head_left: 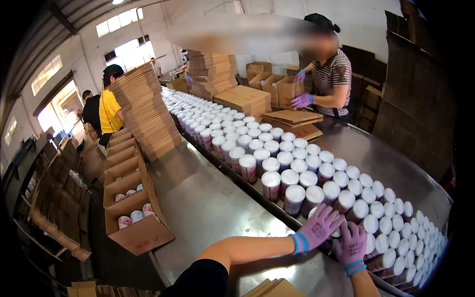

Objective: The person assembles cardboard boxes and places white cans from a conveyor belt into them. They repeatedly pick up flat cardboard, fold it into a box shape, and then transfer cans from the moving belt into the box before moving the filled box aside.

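My left hand (320, 227), in a pink-purple knit glove with a blue cuff, lies over white-topped cylindrical cans at the near edge of a long row. My right hand (351, 245), gloved alike, is close beside it, its fingers bent around the cans at the same edge. Between the two hands a white can top (337, 233) shows in part. The fingers hide most of the cans they hold. Upright cans (294, 198) with printed sides stand packed along the conveyor on both sides of my hands.
A steel table (193, 193) lies along the conveyor's dark rail (256, 189). Open cartons (139, 237) at left hold several cans. Flat cardboard stacks (146, 111) rise beyond. Across the line a gloved co-worker (332, 81) handles cartons (289, 91). Another person in yellow (110, 111) stands at left.
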The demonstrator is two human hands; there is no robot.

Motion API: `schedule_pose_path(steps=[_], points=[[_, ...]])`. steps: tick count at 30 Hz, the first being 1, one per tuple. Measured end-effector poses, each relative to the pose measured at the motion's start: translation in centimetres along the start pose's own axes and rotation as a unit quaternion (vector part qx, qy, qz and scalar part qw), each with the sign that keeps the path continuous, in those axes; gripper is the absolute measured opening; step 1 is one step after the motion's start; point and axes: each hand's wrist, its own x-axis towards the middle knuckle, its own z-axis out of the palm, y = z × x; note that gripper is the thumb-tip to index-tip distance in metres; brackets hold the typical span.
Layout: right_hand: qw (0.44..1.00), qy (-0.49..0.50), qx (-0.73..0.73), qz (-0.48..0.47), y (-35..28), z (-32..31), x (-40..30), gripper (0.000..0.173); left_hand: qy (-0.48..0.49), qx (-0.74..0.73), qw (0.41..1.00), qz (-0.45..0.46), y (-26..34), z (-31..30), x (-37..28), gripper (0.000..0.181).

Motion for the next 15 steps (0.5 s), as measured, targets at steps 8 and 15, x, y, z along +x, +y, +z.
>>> schedule_pose_path(steps=[8, 15], points=[[0.987, -0.114, -0.033, 0.111, -4.2, -2.7, 5.7, 0.073, -0.071, -0.073, 0.994, 0.04, -5.7, -2.4, 0.5, 0.079], [0.999, -0.016, -0.037, -0.017, -4.5, -2.5, 3.3, 0.074, 0.04, -0.156, 0.984, 0.071, -6.0, -4.6, -1.5, 0.073]])
